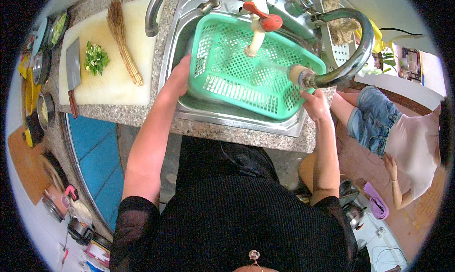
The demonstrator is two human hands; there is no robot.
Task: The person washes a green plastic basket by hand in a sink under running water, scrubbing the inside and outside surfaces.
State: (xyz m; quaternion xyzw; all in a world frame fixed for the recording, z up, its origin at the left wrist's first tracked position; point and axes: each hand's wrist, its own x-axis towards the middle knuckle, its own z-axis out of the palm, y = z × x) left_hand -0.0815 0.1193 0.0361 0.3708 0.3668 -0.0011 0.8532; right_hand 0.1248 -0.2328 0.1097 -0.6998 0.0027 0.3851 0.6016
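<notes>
A green plastic mesh basket [249, 107] lies tilted over the steel sink [185, 110], held at both ends. My left hand [182, 75] grips its left side; the fingers are partly hidden by the basket. My right hand [315, 103] holds the lower right corner, thumb at the rim. Water sprays from a hose-like curved metal faucet [359, 55] at the right into the basket. Above the basket hangs a pale tap with a red handle [272, 22].
On the left, a white cutting board [138, 23] bears a cleaver [73, 64], chopped green onion [95, 59] and a bamboo brush [122, 41]. A second faucet [151, 23] overhangs the sink's left. A grater [339, 53] stands at right. Another person [408, 140] is beyond the counter's right end.
</notes>
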